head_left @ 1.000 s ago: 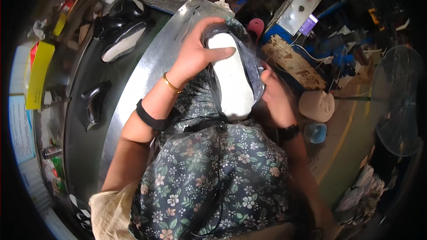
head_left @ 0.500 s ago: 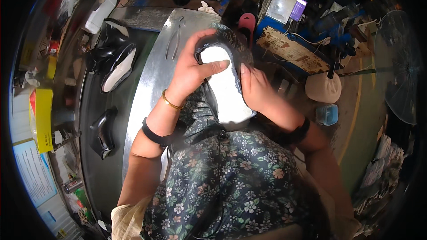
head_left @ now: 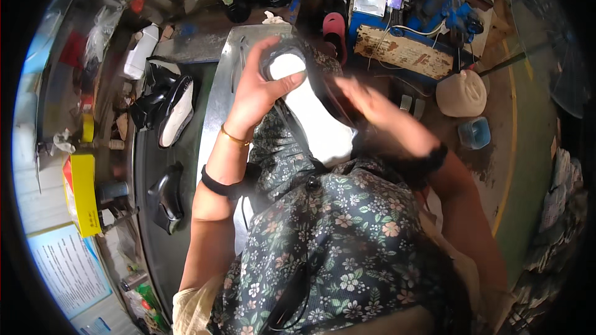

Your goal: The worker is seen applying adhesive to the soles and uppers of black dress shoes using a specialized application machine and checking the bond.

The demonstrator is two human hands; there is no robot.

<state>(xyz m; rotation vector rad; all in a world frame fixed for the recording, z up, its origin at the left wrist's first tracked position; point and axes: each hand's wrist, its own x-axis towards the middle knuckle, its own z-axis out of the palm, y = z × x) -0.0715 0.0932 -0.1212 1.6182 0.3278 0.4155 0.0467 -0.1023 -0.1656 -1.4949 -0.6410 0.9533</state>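
Note:
Over my lap lies an unsoled black shoe (head_left: 323,125), upside down, its bare white bottom facing up. My left hand (head_left: 259,90) wraps the rounded far end of it, with the thumb pressed on the white bottom and the fingers round the black side. To the right of the shoe is my right hand (head_left: 372,107), blurred, with its fingers stretched out and nothing seen in it. It looks apart from the shoe's side.
On the dark belt at left lie black shoes (head_left: 177,111) and another black shoe (head_left: 166,197). A metal plate (head_left: 218,80) stands beside my left arm. At right are a blue machine (head_left: 397,49), a beige jug (head_left: 460,94) and a blue container (head_left: 474,133).
My right hand has come off the shoe's side and moved right, fingers now straight. My left hand keeps its hold. The view has shifted, so surroundings sit differently.

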